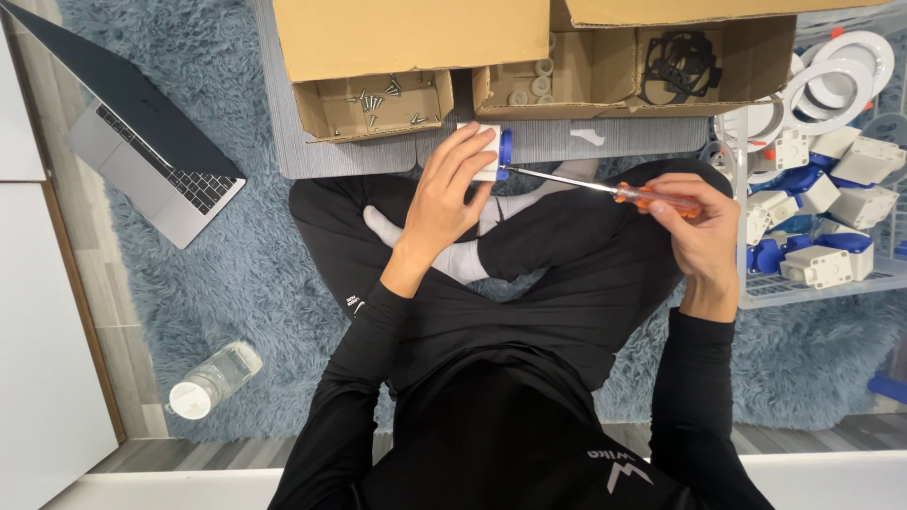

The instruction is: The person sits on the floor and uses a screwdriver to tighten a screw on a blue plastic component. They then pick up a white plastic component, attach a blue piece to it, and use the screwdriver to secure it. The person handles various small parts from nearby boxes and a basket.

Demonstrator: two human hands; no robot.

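Note:
I sit cross-legged on a blue shaggy rug. My left hand (452, 189) grips a small white block with a blue end piece (498, 153), held above my knees. My right hand (697, 225) is closed around the orange handle of a screwdriver (605, 188). Its long metal shaft runs left and its tip meets the blue end of the block.
A cardboard box of loose screws (373, 106) lies ahead, beside a box holding white rings and black frames (624, 71). A wire rack with white and blue parts (822, 208) stands at right. An open laptop (142, 151) and a lying water bottle (215, 378) are at left.

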